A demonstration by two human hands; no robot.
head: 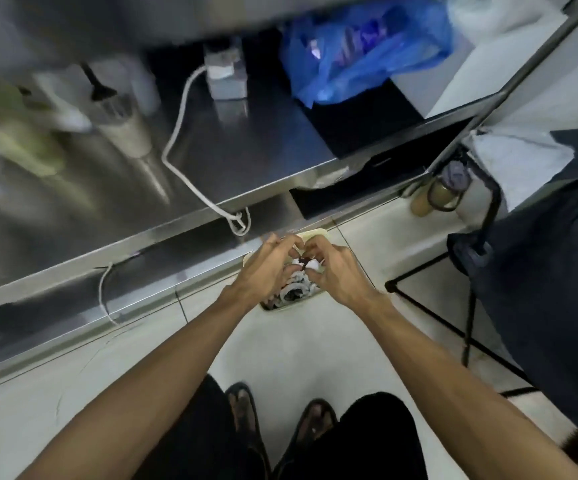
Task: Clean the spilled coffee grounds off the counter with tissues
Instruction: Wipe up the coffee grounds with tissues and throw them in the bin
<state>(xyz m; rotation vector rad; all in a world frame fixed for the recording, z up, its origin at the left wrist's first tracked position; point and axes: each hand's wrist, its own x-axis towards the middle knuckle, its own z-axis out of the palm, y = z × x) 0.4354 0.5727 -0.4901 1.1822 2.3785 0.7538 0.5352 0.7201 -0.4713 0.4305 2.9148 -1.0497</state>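
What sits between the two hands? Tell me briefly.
Head view: a crumpled white tissue with a dark stain sits between the left hand and the right hand, above the bin.

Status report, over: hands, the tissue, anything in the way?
Left hand, right hand: both pinching stained tissue. Tissue over the floor bin, not yet dropped. Nothing blocking; white cable hangs from counter edge nearby.

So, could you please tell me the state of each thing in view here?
left hand: fingers curled, holding the tissue over the bin
right hand: fingers curled, holding the same tissue
tissue: crumpled, stained dark, between both hands
bin: open, on the floor, holding used white tissues
white cable: draped across the counter, looped end hanging over its edge
blue bag: crumpled, on the counter
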